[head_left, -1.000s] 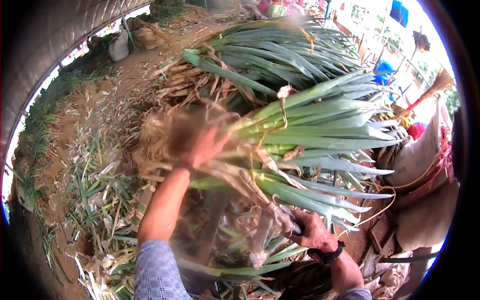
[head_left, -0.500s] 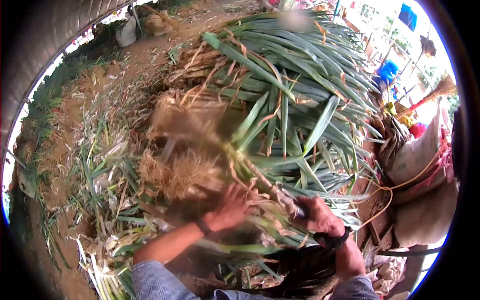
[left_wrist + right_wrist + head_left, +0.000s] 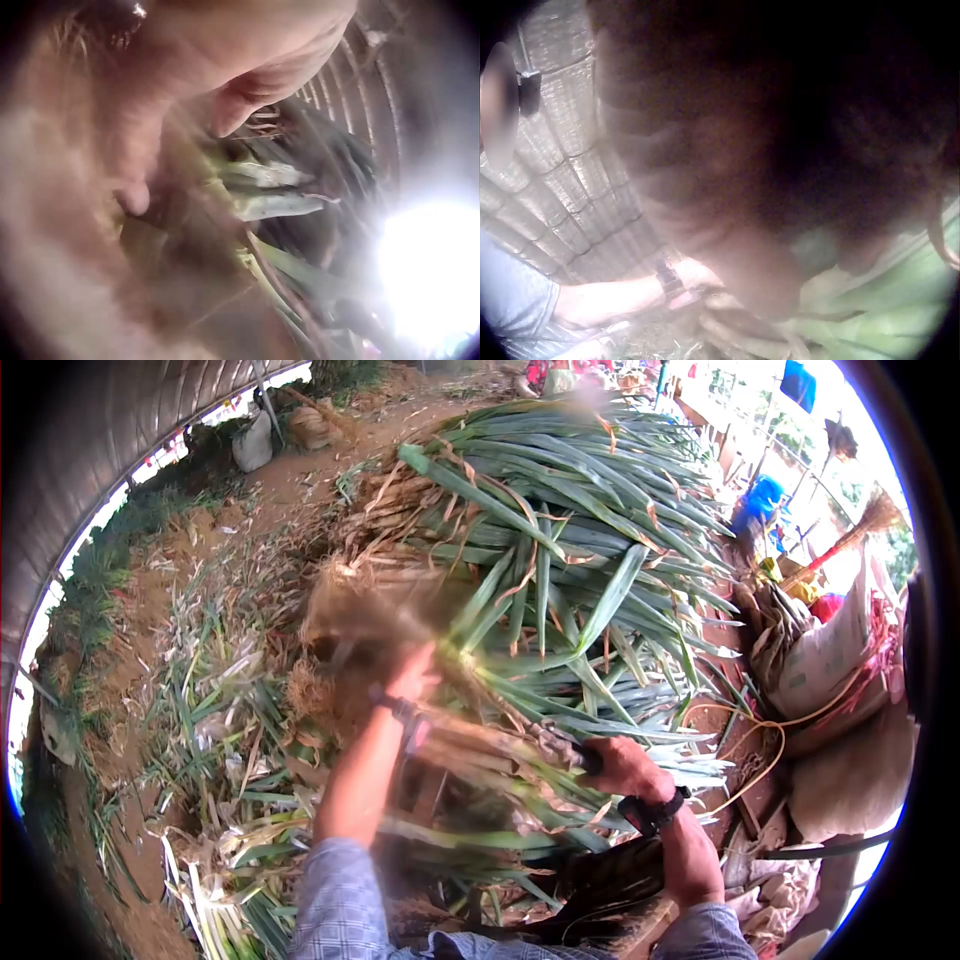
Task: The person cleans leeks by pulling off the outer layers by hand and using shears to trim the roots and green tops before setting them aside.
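Your right hand grips a dark-handled rod slanting forward and left from that fist. Ahead and to its left, your left hand (motion-blurred, so its hold cannot be told) is near the rod's far end. Shaggy roots show just left of that hand; leeks lie heaped beyond both. Well past the grip stands a pale sack.

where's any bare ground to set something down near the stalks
Mostly bare soil lies between the white sack and the stalk pile. A narrow strip shows right of the leaf tips, but a cord crosses it. Crowded: stalks around the left hand and right hand, litter further left.
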`<state>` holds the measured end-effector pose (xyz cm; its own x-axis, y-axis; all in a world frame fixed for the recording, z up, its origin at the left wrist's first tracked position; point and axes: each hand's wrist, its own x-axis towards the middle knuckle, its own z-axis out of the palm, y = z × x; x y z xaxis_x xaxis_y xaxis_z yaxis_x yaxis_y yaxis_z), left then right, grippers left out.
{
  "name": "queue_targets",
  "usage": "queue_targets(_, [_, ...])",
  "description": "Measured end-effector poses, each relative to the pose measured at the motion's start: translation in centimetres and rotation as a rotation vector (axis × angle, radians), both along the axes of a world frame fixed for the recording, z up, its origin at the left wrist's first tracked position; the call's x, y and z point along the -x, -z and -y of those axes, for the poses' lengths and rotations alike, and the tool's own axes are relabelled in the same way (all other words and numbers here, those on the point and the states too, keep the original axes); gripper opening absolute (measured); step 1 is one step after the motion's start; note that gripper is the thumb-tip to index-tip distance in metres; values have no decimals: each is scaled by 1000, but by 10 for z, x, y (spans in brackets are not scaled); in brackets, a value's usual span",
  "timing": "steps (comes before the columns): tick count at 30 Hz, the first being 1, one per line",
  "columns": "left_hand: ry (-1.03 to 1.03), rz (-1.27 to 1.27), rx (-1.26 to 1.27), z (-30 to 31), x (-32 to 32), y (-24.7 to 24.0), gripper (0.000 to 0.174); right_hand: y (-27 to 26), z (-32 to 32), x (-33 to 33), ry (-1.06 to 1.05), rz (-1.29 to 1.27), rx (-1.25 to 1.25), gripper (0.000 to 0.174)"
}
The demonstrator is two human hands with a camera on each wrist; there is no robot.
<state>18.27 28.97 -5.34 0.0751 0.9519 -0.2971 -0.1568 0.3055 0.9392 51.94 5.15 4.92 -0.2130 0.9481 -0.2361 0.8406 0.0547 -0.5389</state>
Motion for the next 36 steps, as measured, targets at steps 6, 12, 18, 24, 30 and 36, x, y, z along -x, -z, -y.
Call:
queue_targets(6, [-92, 360, 49, -12, -28, -2, 35, 2, 2, 0, -42, -72, -116, 36])
queue_targets(12, [-236, 347, -22, 9, -21, -106, 46, -11, 8, 6, -41, -175, -316, 27])
queue_targets(18, [-394, 157, -462, 52, 28, -179, 37, -36, 28, 11, -91, -277, -407, 26])
queue_targets(24, [-565, 375, -509, 106, 149, -181, 26, -50, 52, 6, -92, -362, -494, 24])
queue_targets(30, [-586, 372, -433, 178, 267, -197, 47, -53, 53, 1, -122, -410, -461, 25])
queue_targets(36, [-350, 332, -304, 194, 218, -111, 29, -77, 54, 27, -92, -450, -357, 27])
